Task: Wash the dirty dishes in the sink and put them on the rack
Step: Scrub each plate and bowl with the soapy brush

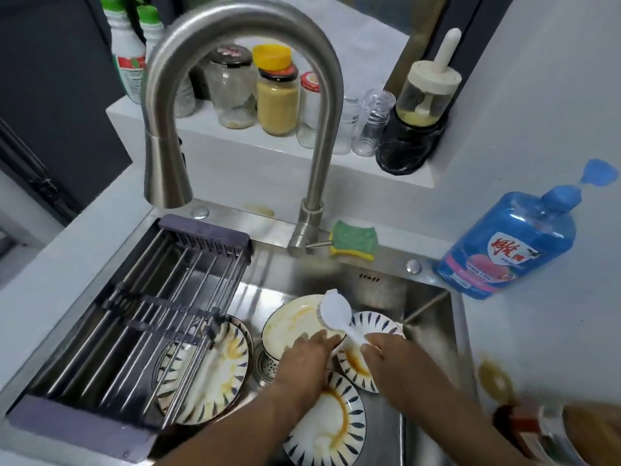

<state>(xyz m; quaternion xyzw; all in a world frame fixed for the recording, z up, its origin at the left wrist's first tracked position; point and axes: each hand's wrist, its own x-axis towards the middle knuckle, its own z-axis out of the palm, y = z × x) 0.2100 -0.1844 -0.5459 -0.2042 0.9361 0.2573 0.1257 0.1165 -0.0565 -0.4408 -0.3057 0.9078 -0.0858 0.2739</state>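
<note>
Right hand (393, 361) pinches the handle of the white spoon (336, 311) at lower centre of the frame, over the dirty bowl (292, 326) in the sink (423, 297). Left hand (302, 359) lies on the bowl's near rim; I cannot tell if it grips. The spoon's long axis runs lower right to upper left, head pointing upper left. A greasy handle could slip, dropping the spoon onto the striped plate (339, 428).

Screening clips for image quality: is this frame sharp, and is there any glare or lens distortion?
Head view: motion blur softens the left hand, the right hand holding the white spoon, and the bottle at lower right; its wide lens bows the faucet and counter edges; mild glare streaks the sink wall; lighting otherwise even.
</note>
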